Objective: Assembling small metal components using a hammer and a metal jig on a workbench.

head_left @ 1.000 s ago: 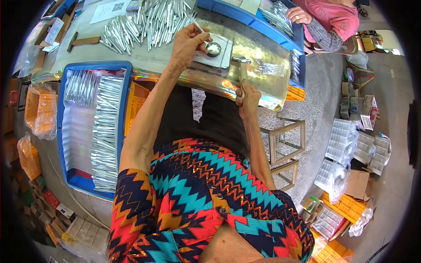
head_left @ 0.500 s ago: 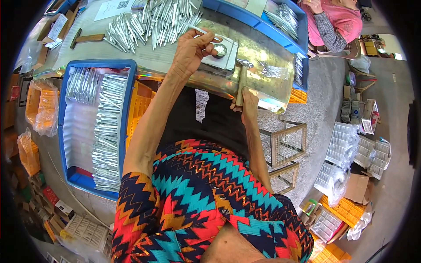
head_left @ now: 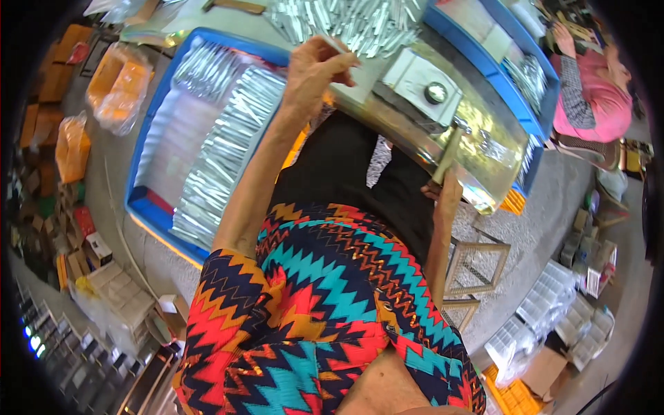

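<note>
My left hand (head_left: 319, 68) is raised near the table's front edge, beside the blue tray. Its fingers are pinched on a slim silver metal strip (head_left: 336, 44), partly hidden by the fingers and blurred. To the right, my right hand (head_left: 447, 192) is closed round the wooden handle of a hammer (head_left: 450, 151), whose metal head rests by the table edge. Between my hands, a small round metal die (head_left: 435, 93) sits on a white block (head_left: 408, 75). Beyond, many similar silver strips (head_left: 353, 24) lie in a loose heap.
A blue tray (head_left: 142, 169) at the left holds rows of silver strips. Blue bins (head_left: 477, 69) line the table's far right, near a person in pink (head_left: 591, 97). A second hammer (head_left: 238, 5) lies at the back. A metal-framed stool (head_left: 477, 266) stands below the table.
My left hand has moved away from the round die toward the blue tray, still pinching the strip. My right hand keeps the hammer. The whole view has turned leftward.
</note>
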A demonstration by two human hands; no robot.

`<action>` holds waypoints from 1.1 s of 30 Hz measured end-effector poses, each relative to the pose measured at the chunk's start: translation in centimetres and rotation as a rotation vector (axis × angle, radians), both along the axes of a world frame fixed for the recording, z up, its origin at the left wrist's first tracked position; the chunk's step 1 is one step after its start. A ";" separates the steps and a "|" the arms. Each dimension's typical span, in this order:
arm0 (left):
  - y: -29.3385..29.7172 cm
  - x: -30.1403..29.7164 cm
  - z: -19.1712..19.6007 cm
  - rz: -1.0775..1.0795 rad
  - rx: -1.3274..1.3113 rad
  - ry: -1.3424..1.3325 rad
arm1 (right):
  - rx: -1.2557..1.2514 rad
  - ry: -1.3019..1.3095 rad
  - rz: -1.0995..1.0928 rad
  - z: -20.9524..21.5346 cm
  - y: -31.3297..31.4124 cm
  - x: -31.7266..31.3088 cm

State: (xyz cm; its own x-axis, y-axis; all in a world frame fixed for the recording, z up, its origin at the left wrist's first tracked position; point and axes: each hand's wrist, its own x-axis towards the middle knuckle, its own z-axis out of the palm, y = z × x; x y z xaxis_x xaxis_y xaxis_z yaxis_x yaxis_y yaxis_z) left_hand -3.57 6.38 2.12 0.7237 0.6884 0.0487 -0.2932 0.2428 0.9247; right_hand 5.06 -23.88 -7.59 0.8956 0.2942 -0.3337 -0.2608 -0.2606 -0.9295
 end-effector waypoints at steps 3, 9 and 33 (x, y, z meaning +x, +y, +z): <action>3.6 -4.5 -1.0 0.165 0.042 0.171 | 0.006 -0.005 0.014 -0.2 -0.3 0.0; 7.4 -9.8 -5.3 0.218 -0.036 0.552 | -0.010 -0.021 0.035 0.2 0.1 -0.2; 3.0 -3.9 -3.2 0.515 0.851 0.420 | -0.016 -0.036 0.074 -0.2 -0.4 -0.1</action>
